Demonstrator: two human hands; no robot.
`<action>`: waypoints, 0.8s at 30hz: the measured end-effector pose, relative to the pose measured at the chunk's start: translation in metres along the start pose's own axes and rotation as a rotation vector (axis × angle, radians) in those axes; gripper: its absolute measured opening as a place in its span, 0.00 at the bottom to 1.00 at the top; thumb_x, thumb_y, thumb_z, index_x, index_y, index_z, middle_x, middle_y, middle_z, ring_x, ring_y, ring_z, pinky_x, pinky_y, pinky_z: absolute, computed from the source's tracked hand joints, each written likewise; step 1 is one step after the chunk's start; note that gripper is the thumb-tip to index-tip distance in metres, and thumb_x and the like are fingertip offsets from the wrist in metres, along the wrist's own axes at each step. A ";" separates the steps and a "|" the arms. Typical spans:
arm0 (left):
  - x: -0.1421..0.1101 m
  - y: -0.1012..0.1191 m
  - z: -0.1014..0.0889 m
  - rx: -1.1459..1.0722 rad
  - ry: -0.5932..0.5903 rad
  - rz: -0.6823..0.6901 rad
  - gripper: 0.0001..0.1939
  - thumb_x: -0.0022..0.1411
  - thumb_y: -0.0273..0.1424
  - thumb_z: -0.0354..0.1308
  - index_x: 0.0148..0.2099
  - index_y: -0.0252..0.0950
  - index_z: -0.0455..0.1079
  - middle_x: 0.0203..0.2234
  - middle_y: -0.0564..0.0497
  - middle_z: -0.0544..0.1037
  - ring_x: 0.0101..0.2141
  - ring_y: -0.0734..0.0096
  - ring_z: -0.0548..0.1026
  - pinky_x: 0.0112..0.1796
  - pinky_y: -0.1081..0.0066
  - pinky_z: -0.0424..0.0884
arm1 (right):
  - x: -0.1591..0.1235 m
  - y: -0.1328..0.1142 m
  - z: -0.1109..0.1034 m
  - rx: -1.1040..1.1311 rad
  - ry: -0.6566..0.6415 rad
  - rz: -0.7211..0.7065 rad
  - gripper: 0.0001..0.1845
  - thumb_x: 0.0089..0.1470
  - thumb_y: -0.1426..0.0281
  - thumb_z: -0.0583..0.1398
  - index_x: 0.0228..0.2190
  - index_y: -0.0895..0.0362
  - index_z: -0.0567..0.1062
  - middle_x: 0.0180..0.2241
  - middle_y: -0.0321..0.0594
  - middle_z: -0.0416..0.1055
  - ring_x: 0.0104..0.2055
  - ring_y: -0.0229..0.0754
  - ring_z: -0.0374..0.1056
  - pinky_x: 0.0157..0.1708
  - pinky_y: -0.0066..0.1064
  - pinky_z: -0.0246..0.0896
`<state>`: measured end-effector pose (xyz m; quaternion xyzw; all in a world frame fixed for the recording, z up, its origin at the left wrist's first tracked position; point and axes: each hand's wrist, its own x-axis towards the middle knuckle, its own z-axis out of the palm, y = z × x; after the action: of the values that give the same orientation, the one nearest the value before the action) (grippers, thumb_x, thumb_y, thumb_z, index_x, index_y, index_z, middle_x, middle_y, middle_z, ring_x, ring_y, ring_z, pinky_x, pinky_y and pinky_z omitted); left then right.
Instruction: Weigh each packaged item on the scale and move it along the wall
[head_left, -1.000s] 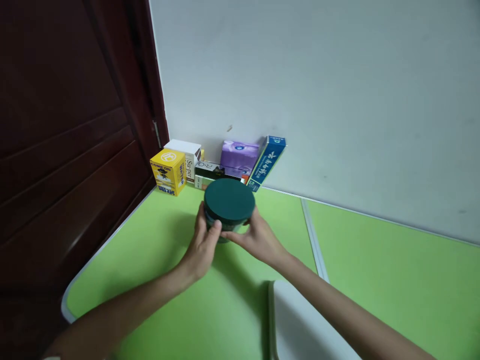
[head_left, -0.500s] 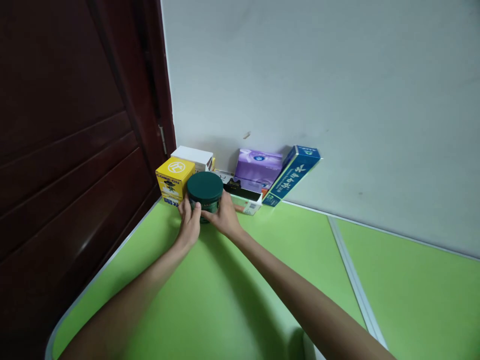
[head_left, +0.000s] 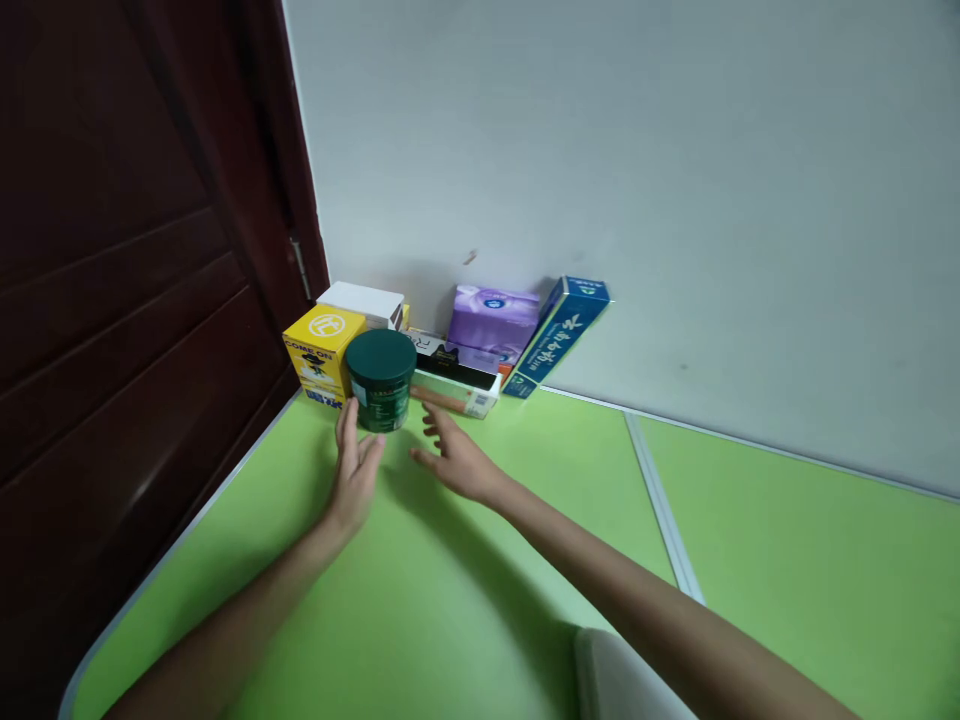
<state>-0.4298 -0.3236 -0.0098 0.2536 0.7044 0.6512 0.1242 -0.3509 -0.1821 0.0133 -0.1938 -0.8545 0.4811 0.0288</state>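
A dark green lidded tub (head_left: 381,385) stands upright on the green table. My left hand (head_left: 357,475) is just in front of its left side, fingers apart, holding nothing; whether a fingertip still touches the tub I cannot tell. To the right of the tub, my right hand (head_left: 454,455) is apart from it with spread, slightly curled fingers and nothing in them. Close behind the tub's left side is a yellow box (head_left: 319,350) with "COME ON" printed on it. A long, low carton (head_left: 457,392) lies to the tub's right.
Against the wall stand a white box (head_left: 364,303), a purple tissue pack (head_left: 493,320) and a blue toothpaste box (head_left: 561,335) leaning at a slant. A dark red door (head_left: 142,300) borders the table (head_left: 525,530) on the left. A whitish object (head_left: 619,675) shows at the lower edge.
Both hands have let go of the tub and drawn back, the right one farther. The tub stays beside the yellow box. The whole view has shifted slightly.
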 end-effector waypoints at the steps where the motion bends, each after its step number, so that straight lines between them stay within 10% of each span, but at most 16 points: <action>1: -0.013 0.002 0.001 0.006 -0.049 -0.002 0.31 0.63 0.34 0.50 0.66 0.42 0.46 0.67 0.46 0.44 0.65 0.60 0.47 0.60 0.59 0.53 | -0.018 0.000 -0.006 -0.011 -0.078 0.023 0.41 0.53 0.68 0.58 0.62 0.65 0.47 0.59 0.60 0.57 0.56 0.53 0.61 0.53 0.46 0.60; 6: -0.084 0.018 0.011 0.162 -0.581 -0.110 0.28 0.60 0.27 0.51 0.62 0.40 0.58 0.62 0.46 0.58 0.62 0.60 0.56 0.61 0.55 0.51 | -0.114 0.001 -0.032 -0.027 -0.381 0.051 0.32 0.53 0.63 0.59 0.57 0.62 0.63 0.54 0.53 0.66 0.54 0.52 0.64 0.53 0.45 0.60; 13: -0.146 0.057 0.029 0.286 -0.948 -0.189 0.34 0.56 0.25 0.51 0.66 0.35 0.51 0.62 0.43 0.58 0.61 0.59 0.57 0.61 0.56 0.54 | -0.200 -0.001 -0.039 0.049 -0.354 0.087 0.25 0.50 0.69 0.60 0.51 0.56 0.71 0.49 0.46 0.71 0.51 0.50 0.66 0.52 0.41 0.60; 20: -0.167 0.078 0.026 0.374 -0.969 -0.151 0.35 0.56 0.26 0.53 0.66 0.41 0.51 0.63 0.46 0.58 0.62 0.59 0.56 0.61 0.55 0.52 | -0.227 0.008 -0.031 0.086 -0.265 0.023 0.22 0.50 0.69 0.59 0.49 0.52 0.72 0.48 0.46 0.71 0.53 0.53 0.64 0.53 0.49 0.59; 24: -0.141 0.063 0.015 0.448 -0.653 -0.145 0.34 0.59 0.35 0.54 0.66 0.42 0.50 0.68 0.48 0.40 0.66 0.55 0.31 0.61 0.46 0.40 | -0.209 0.020 -0.026 0.069 -0.135 0.120 0.39 0.48 0.64 0.62 0.60 0.46 0.57 0.67 0.41 0.37 0.68 0.60 0.33 0.62 0.58 0.38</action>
<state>-0.2915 -0.3819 0.0283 0.4177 0.7684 0.3564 0.3287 -0.1456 -0.2264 0.0395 -0.2108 -0.8243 0.5229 -0.0513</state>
